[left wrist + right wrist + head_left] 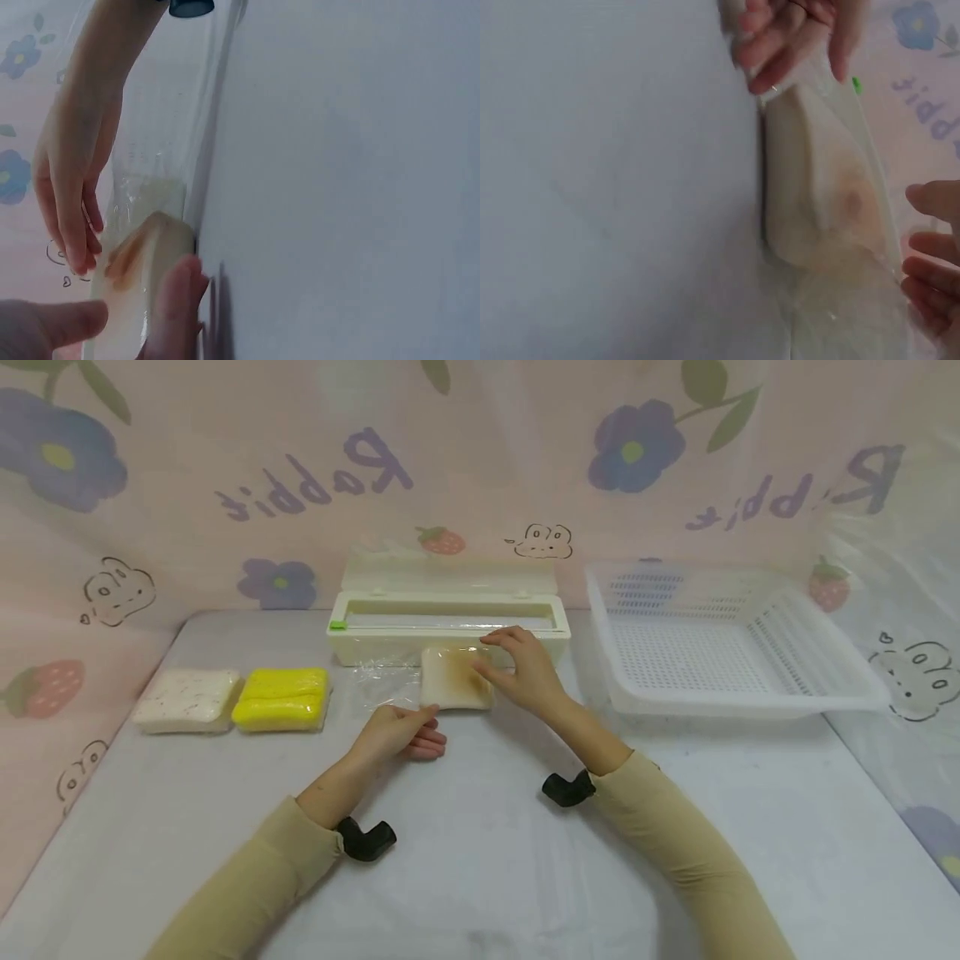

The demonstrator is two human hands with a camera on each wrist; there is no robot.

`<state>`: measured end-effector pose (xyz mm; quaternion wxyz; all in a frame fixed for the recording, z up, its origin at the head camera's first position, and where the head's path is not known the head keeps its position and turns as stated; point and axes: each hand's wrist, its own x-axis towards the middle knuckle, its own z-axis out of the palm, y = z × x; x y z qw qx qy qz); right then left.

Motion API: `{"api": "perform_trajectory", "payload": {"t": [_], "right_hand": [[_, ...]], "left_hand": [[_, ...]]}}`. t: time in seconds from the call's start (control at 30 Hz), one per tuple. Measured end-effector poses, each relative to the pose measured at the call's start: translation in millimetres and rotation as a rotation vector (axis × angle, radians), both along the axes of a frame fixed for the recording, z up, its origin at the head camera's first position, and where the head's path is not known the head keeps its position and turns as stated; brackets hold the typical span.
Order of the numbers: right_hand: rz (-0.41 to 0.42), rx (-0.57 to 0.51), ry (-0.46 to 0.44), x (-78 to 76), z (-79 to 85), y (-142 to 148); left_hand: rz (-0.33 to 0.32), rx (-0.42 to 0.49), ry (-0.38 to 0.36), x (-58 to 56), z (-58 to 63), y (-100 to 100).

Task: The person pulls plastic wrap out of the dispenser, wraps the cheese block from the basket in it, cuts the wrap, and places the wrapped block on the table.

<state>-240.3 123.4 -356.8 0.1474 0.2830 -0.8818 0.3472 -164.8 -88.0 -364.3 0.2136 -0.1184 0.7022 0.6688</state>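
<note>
A white, bread-slice-shaped block (455, 679) with a browned patch lies in front of a cream cling film dispenser (450, 631). Clear cling film (386, 683) spreads to its left, and glossy film lies over the block. My left hand (393, 732) is at the block's near left corner, its thumb at the edge and its fingers extended below. Over the block's right side hovers my right hand (525, 672), fingers loosely bent and apart. In the right wrist view the right hand's fingers (934, 274) stand beside the film. Whether either hand touches the film is unclear.
To the left sit a speckled white block (187, 700) and a yellow block (282, 699), both in shiny wrap. A white perforated basket (742, 702) stands at the right. The dispenser's lid (450, 578) is raised against the printed curtain behind.
</note>
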Motion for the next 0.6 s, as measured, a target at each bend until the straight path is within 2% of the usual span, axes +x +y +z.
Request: {"api": "perform_trajectory", "payload": {"t": [0.13,0.27,0.47,0.6], "right_hand": [[-0.012,0.122,0.012,3.7,-3.8,-13.5],[-0.059,0.155,0.016,6.6,-6.2,-20.0],[-0.102,0.162,0.001,8.0,-5.9,-21.5],[-0.099,0.152,-0.04,8.5,-4.7,-19.6]], "left_hand": [[0.118,0.135,-0.008,-0.4,-6.3,7.0],[0.201,0.191,0.013,-2.4,-10.8,12.2],[0.242,0.141,0.09,-2.3,-12.7,17.5],[0.275,0.094,0.129,-2.7,-11.4,18.0]]}}
